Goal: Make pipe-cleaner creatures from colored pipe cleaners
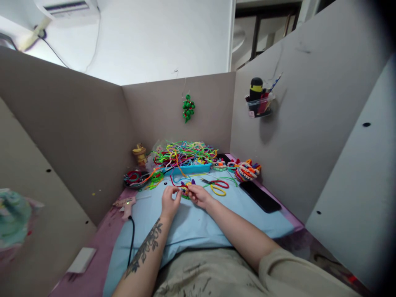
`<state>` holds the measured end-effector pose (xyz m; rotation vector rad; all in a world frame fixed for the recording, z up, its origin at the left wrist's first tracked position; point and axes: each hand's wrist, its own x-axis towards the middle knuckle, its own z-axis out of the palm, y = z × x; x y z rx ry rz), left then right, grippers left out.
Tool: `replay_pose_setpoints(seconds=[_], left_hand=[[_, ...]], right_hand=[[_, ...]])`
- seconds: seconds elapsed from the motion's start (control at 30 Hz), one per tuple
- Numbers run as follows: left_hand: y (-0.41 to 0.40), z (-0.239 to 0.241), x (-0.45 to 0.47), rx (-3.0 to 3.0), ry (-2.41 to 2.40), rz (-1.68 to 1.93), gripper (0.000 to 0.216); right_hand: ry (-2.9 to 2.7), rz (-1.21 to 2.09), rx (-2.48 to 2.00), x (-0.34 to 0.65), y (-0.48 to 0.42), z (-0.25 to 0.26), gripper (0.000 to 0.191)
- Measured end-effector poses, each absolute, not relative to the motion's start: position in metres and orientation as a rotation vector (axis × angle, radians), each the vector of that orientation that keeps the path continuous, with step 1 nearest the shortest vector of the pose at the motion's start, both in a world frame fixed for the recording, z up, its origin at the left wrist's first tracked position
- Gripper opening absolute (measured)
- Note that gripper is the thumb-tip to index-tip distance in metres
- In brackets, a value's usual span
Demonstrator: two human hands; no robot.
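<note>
Both hands meet over the light blue mat [192,222]. My left hand [170,201] and my right hand [198,194] pinch a small multicoloured pipe-cleaner figure [185,189] between them, fingers closed on it. A red pipe cleaner trails from the figure to the left. Scissors with red and yellow handles [218,186] lie just right of my right hand. Behind the hands a blue tray [191,168] holds a heap of coloured pipe cleaners [185,152].
A glue gun [126,203] with a black cord lies at the mat's left edge. A black phone [260,196] lies at right. Finished pipe-cleaner pieces [246,170] sit by the right partition, a dark bowl [135,178] at left. Grey partitions enclose the desk.
</note>
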<state>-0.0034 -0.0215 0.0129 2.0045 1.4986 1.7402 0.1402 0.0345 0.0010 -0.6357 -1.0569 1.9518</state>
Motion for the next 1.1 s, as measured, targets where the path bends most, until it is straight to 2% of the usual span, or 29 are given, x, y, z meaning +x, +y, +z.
replay_pose_setpoints(seconds=[0.23,0.47,0.97,1.1], left_hand=[[-0.018,0.012,0.001,1.899,1.429,1.478,0.018],[-0.012,0.009,-0.002,1.607,1.346,1.466,0.021],[-0.011,0.01,-0.001,1.366,1.283,1.396,0.025],[-0.008,0.007,-0.003,1.283,1.263,1.364,0.019]], right_hand=[[-1.088,1.82,-0.599,0.14,0.033,0.004,0.032],[-1.27,1.617,-0.597,0.138,0.031,0.004,0.037],[-1.543,1.239,-0.593,0.141,0.025,0.009,0.032],[-1.605,1.155,-0.599,0.142,0.025,0.007,0.031]])
